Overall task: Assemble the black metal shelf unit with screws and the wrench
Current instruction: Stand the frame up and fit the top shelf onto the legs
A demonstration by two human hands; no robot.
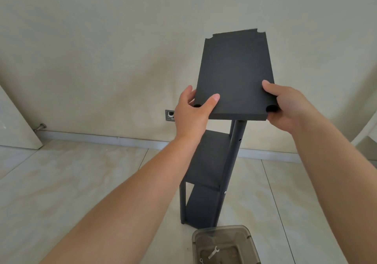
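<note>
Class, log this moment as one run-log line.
step: fitting top panel | left hand, right hand: grip flat black shelf panel | small silver wrench: in clear plastic tub

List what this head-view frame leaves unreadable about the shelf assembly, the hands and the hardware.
- Rear posts of the shelf unit: hidden behind the top panel in the head view.
- Fingers of the left hand and right hand: under the panel, unseen.
- Clear bin: cut off by the bottom edge; only a wrench shows, any screws too small to tell.
- Wall plate: partly hidden by the left hand.
</note>
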